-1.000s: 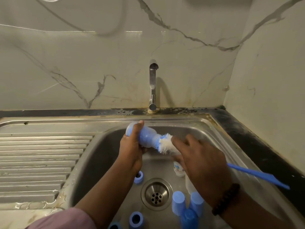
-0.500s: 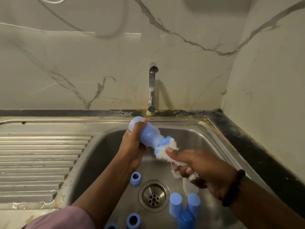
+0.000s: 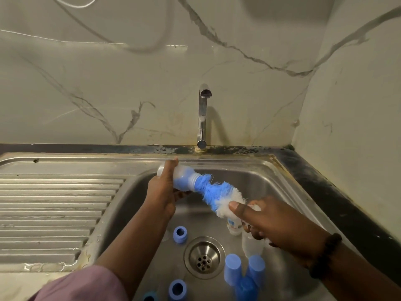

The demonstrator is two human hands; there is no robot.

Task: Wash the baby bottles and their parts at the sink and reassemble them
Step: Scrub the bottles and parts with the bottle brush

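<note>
Brush (image 3: 217,195) is mostly pulled out of the bottle (image 3: 184,179) now – left hand (image 3: 161,192) grips the bottle over the sink (image 3: 271,177), right hand (image 3: 267,220) pinches the bristles – so scrubbing's probably about done, rinsing next.

Brush (image 3: 213,195) handle hidden under right hand (image 3: 275,220); only bristles show, w/ the tip inside the bottle (image 3: 183,178) neck. Bottle's base end covered by left hand (image 3: 161,192), whose fingers (image 3: 182,194) curl out of sight behind it. Second bottle (image 3: 234,225) in the sink (image 3: 282,183) mostly blocked by right hand; label too small to read. Clear piece (image 3: 252,246) below it partly hidden, can't tell what it is. Ring (image 3: 150,296) at bottom edge cut off by frame. Caps (image 3: 245,273) overlap, lowest one cut off by frame. Both forearms and the sleeve (image 3: 86,285) run out of frame. Drainboard (image 3: 54,213) cut at left edge
</note>
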